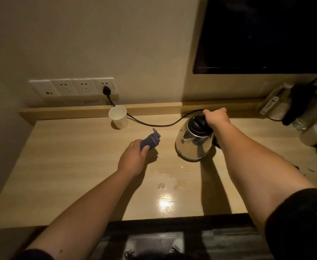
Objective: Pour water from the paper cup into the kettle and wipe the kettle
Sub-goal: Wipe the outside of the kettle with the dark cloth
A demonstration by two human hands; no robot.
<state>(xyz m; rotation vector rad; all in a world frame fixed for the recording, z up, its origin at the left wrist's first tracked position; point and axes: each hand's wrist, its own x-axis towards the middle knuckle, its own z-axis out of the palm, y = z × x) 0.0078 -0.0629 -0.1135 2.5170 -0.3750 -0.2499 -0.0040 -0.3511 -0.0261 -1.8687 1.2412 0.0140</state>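
Note:
A shiny steel kettle [193, 142] with a black lid stands on the wooden desk [69, 166], right of centre. My right hand [216, 118] grips its black handle from above; the handle is mostly hidden under the hand. My left hand [133, 158] holds a bunched blue-grey cloth [152, 139] just left of the kettle, apart from it. A white paper cup [118, 117] stands upright at the back of the desk, left of the kettle. Its inside is not visible enough to tell whether it holds water.
A black power cord [154, 124] runs from a wall socket strip [73, 87] past the cup to the kettle. A dark screen [266, 34] hangs at upper right. Bottles and bags [304, 117] crowd the desk's right end. Small wet patches [162, 184] lie near the front.

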